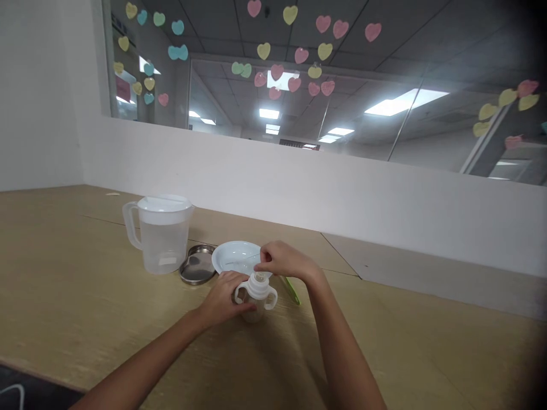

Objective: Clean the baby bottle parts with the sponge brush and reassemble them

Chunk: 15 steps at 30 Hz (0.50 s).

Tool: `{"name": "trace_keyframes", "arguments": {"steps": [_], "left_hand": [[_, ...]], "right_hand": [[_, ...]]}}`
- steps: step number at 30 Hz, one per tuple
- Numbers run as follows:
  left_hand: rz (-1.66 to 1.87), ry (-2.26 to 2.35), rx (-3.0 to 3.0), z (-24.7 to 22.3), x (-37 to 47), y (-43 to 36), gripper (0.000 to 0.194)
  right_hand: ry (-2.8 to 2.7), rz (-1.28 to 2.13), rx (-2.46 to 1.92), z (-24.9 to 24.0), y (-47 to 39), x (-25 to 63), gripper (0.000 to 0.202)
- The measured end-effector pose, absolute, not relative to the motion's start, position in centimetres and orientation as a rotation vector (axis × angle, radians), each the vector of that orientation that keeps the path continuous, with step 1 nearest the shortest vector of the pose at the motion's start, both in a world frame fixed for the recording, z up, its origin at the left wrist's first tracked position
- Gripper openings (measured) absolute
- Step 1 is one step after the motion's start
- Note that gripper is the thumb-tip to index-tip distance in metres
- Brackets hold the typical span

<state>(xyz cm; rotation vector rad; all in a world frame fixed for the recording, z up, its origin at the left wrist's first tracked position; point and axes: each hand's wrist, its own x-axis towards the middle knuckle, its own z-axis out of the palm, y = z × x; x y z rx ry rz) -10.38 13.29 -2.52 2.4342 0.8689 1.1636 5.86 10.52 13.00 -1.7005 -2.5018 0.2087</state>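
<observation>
"Where was the bottle (257, 288)?"

"Upright, between the near and far edges of the tabletop (106, 296). The left hand (223, 300) half-closed around its side, probably for steadiness."

"And the right hand (284, 261)?"

"Pinched shut at its mouth, perhaps for finer work; on what, I couldn't tell."

"Beyond?"

"White bowl (219, 249), metal dish (199, 269), then lidded jug (164, 242) towards the far edge, likely for elbow room."
</observation>
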Motion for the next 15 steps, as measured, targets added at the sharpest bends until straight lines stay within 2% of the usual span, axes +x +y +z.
{"name": "trace_keyframes", "arguments": {"steps": [4, 9, 15], "left_hand": [[1.169, 0.869, 2.453, -2.5, -10.4, 13.3, 0.054], [1.164, 0.881, 2.474, -2.7, -10.5, 13.4, 0.053], [1.172, 0.891, 2.475, -2.4, -10.4, 13.1, 0.053]], "right_hand": [[-2.555, 0.249, -1.529, 13.1, 10.3, 5.8, 0.002], [-2.589, 0.152, -1.416, 13.4, 9.8, 5.7, 0.022], [-2.537, 0.121, -1.247, 14.0, 9.2, 6.3, 0.024]]}}
